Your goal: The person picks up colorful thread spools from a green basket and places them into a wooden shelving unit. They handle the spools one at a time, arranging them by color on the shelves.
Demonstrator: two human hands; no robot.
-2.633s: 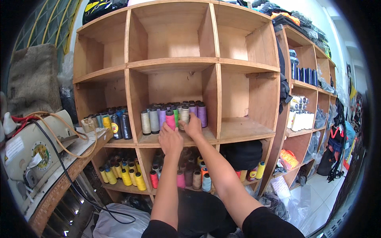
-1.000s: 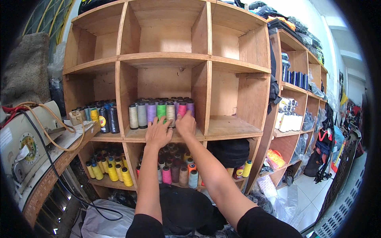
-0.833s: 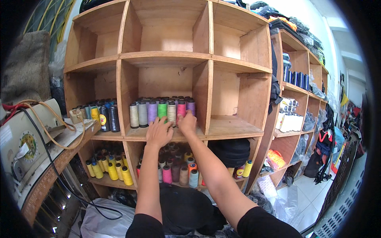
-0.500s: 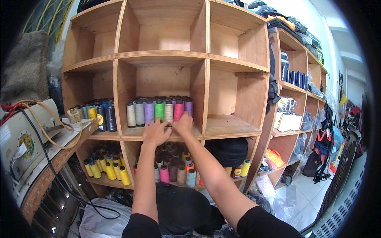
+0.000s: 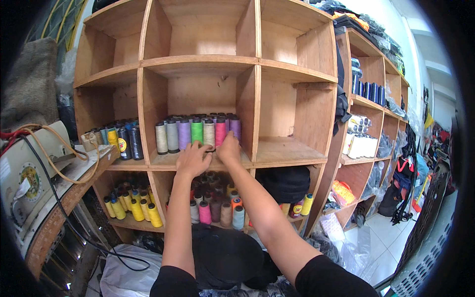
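Across the front of the middle cubby stands a row of upright thread spools: cream (image 5: 162, 138), grey (image 5: 172, 138), purple (image 5: 184, 134), green (image 5: 197, 130), beige (image 5: 209, 134), pink (image 5: 219, 133) and another purple one (image 5: 235, 128). More spools are packed behind them. My left hand (image 5: 193, 159) is open, its fingers spread by the bases of the green and left purple spools. Beside it, my right hand (image 5: 228, 150) has its fingers bent around the lower part of the pink spool and covers the foot of the right purple spool.
Yellow, blue and black spools fill the left cubby (image 5: 110, 165). Below are yellow spools (image 5: 138, 214), mixed-colour spools (image 5: 215, 210) and a black bundle (image 5: 283, 184). A machine (image 5: 34, 171) with cables stands at left. Another shelf (image 5: 363, 99) holds dark and white spools at right.
The view has tilted slightly, so the shelf sits a little higher. Both hands stay at the front of the spool row, with only slight finger movement. The spools keep their order.
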